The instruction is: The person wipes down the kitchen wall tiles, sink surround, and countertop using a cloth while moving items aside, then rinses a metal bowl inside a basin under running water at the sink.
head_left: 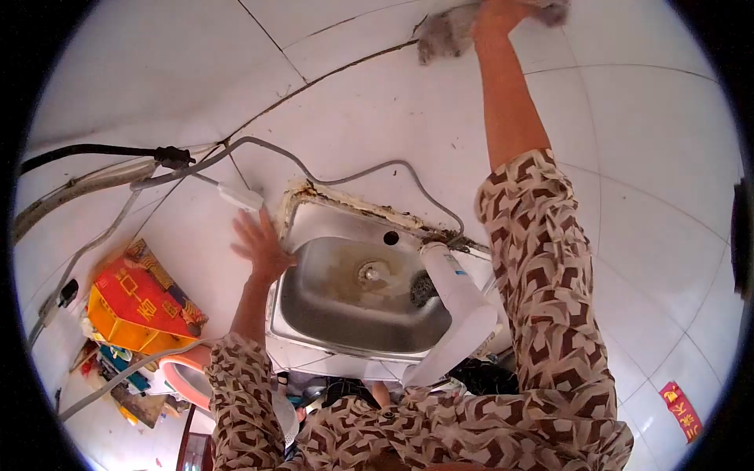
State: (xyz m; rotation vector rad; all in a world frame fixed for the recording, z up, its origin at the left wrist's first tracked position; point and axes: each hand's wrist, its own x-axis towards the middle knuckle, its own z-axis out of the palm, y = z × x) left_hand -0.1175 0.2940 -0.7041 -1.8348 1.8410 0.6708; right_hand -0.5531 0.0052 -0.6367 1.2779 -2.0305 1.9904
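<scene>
My right arm stretches nearly straight to the far side, its patterned sleeve bunched near the elbow, and my right hand (499,22) is on a grey cloth (448,38). The cloth shows on both sides of this hand, at the far seam of the white tiled surface (393,125). The top edge of my view cuts off my fingers there, so I cannot tell how closed that grip is.

My left arm is bent, and my left hand (263,250) has its fingers spread apart at the left rim of the sink (310,310), gripping nothing. Its fingertips point to the far side, close to a white switch (239,196) on a cord; I can't tell if they touch it.

Between my arms, a grey cord (353,179) curves along the sink's far, stained edge. A white pipe (463,310) crosses the sink's right side, beside a dark scouring pad (422,289). Open tile lies between the grey cord and the cloth, and more open tile spreads right of my right forearm.
</scene>
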